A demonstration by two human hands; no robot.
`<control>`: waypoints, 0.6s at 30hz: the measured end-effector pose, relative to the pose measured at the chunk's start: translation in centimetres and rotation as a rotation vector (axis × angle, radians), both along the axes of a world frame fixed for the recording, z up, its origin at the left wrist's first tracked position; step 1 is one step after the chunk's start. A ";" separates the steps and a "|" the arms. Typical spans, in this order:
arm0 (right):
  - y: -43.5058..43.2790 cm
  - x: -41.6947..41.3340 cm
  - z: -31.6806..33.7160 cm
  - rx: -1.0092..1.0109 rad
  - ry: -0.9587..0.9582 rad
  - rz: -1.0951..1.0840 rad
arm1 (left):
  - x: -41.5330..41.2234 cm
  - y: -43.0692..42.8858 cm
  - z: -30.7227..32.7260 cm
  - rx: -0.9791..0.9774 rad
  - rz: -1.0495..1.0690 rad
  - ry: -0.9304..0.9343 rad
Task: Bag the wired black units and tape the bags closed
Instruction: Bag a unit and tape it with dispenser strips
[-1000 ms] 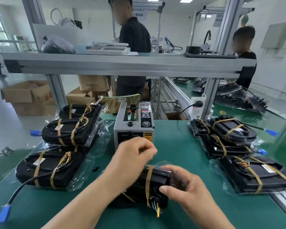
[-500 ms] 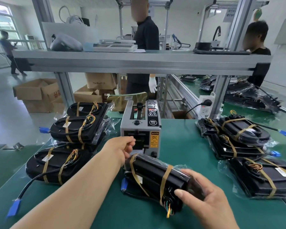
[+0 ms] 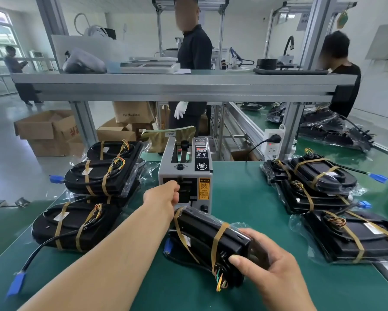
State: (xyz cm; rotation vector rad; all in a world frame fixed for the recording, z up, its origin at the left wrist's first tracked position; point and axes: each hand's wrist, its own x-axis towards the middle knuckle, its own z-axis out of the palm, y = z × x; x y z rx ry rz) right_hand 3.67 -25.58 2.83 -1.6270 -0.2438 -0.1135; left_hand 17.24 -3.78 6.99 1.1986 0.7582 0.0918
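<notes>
A bagged black unit (image 3: pixel 202 239) with tan bands and coloured wires lies on the green mat in front of me. My right hand (image 3: pixel 271 274) grips its near right end, thumb on top. My left hand (image 3: pixel 163 196) is stretched out to the mouth of the grey tape dispenser (image 3: pixel 186 173), fingers curled at the slot; the tape itself is hidden behind the hand. Three bagged units (image 3: pixel 98 178) are stacked at the left and three more (image 3: pixel 318 178) lie at the right.
An aluminium shelf (image 3: pixel 177 86) spans the bench at head height. A power strip (image 3: pixel 273 142) hangs on its right post. Cardboard boxes (image 3: pixel 47 131) stand on the floor behind. One person stands beyond the bench, another sits at the right.
My left hand left the unit and reached forward to the dispenser's mouth. The right hand kept its hold while the unit turned to lie diagonally.
</notes>
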 end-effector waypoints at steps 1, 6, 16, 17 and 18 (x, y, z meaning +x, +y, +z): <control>0.1 -0.1 0.1 -0.002 0.001 0.002 | -0.6 0.2 0.2 0.003 -0.003 -0.026; 0.1 -0.4 0.0 -0.042 -0.014 0.001 | -6.7 1.1 3.0 0.220 -0.177 -0.265; 0.7 -1.5 0.8 -0.011 -0.013 0.006 | -14.3 -5.2 3.4 0.450 -0.614 -0.331; 0.7 -1.5 0.8 -0.002 -0.012 0.012 | -14.3 -5.4 3.4 0.449 -0.611 -0.328; 0.7 -1.5 0.8 0.008 -0.011 0.019 | -14.3 -5.7 3.3 0.458 -0.613 -0.323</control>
